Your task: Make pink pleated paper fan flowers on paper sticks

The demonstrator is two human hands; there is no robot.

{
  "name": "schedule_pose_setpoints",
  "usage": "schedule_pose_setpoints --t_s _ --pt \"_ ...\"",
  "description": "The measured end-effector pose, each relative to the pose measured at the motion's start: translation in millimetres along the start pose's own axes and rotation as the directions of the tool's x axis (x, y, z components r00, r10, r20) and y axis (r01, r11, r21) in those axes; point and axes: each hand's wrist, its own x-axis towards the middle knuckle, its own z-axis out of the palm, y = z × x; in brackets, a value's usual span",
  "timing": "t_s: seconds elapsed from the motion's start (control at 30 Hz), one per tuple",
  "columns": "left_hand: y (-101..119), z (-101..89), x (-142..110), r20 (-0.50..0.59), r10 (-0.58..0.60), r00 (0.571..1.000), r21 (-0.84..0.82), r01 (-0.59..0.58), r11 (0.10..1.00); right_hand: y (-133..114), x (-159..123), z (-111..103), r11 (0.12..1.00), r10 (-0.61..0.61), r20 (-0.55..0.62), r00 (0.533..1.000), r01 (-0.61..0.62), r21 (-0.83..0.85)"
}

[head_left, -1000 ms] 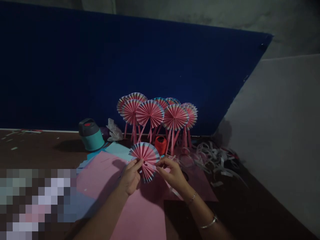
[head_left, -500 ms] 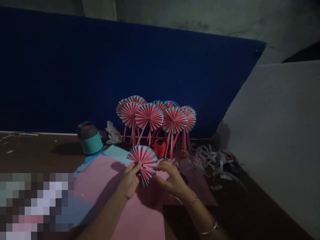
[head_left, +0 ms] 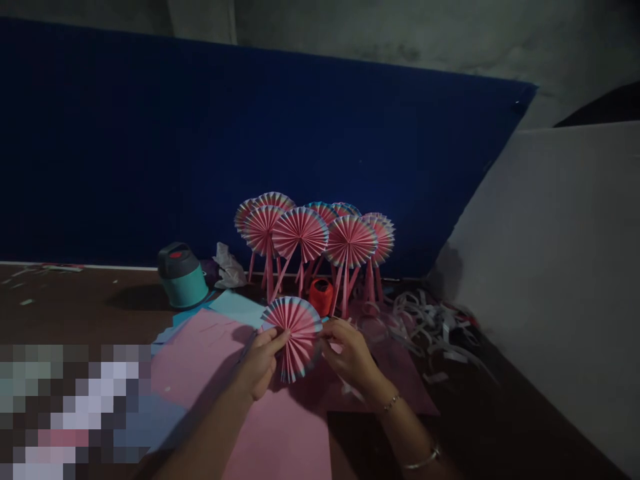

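Observation:
A round pleated paper fan (head_left: 295,332), pink with a pale blue rim, is held upright between both hands over a pink paper sheet (head_left: 280,427). My left hand (head_left: 260,365) pinches its left side near the centre. My right hand (head_left: 350,353) grips its right edge, fingers curled. Behind them, several finished fans on pink sticks (head_left: 313,233) stand against a dark blue board (head_left: 200,133). An orange thread spool (head_left: 321,295) sits at their foot.
A teal jar with a dark lid (head_left: 181,275) and a crumpled white plastic scrap (head_left: 229,265) lie at the left. Light blue paper sheets (head_left: 235,307) stick out under the pink one. Curled paper strips (head_left: 430,323) litter the right, beside a grey slanted board (head_left: 555,267).
The fan has closed into a fuller circle between my hands. My right hand moved closer to its right edge. The view shifted slightly.

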Motion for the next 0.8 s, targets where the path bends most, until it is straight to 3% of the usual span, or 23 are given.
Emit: schedule_pose_setpoints --t_s 0.2,0.43,0.6,0.8 --pt "1.7 -1.1 -2.0 0.072 -0.052 0.996 0.122 0.043 0.992 1.4 0.9 -8.0 0.997 0.074 0.010 0.997 -0.073 -0.020" --pt "1.9 -2.3 -1.6 0.027 -0.049 0.998 0.234 0.041 0.971 3.6 1.8 -10.7 0.993 0.045 0.021 0.999 -0.042 -0.108" --pt "-2.7 -4.2 0.9 0.040 -0.049 0.998 0.212 0.039 0.976 1.7 3.0 -8.9 0.972 -0.058 0.036 0.998 0.064 -0.224" --pt "-5.8 -5.3 1.9 0.045 -0.042 0.998 0.193 0.032 0.981 -6.2 2.8 -7.1 0.907 -0.017 0.053 0.998 0.037 -0.419"
